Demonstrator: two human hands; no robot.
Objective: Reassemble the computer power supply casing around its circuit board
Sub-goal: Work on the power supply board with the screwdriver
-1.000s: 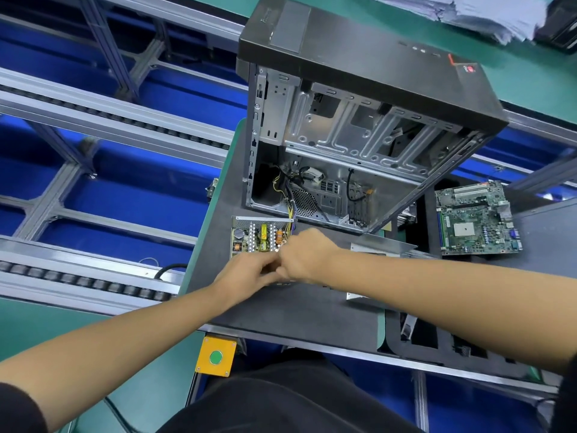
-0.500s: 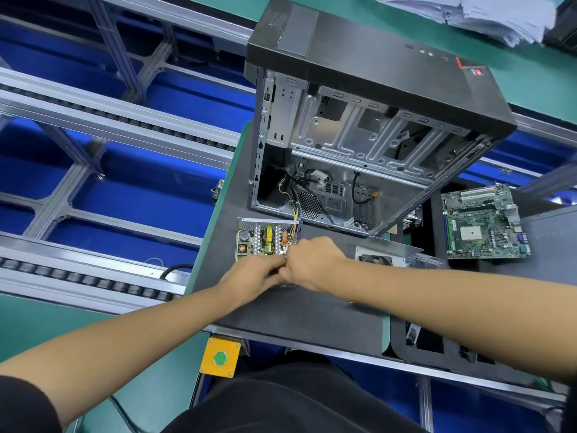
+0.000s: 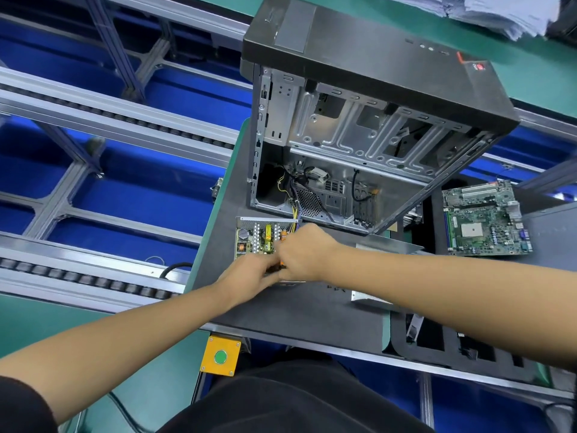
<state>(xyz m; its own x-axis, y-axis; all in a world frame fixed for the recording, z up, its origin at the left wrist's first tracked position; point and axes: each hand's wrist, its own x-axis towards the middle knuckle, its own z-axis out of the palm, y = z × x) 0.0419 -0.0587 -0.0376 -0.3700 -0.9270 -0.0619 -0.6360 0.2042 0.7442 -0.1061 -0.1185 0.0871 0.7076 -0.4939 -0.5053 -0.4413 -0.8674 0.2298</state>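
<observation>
On the desk (image 3: 281, 310), just in front of the open computer case (image 3: 359, 145), lies the power supply circuit board (image 3: 259, 237). Left hand (image 3: 249, 276) and right hand (image 3: 304, 256) meet at its near edge; whether either grip is closed cannot be told.

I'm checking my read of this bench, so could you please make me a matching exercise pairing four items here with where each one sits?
Items:
1. PSU board
2. Motherboard
3. Green button
4. Paper stack

Places:
A. Far right, beside the PC case
B. Top right corner, behind the case
C. In a yellow box on the bench's near edge
D. In front of the case, at both hands

Pairs: 1-D, 2-A, 3-C, 4-B
</observation>
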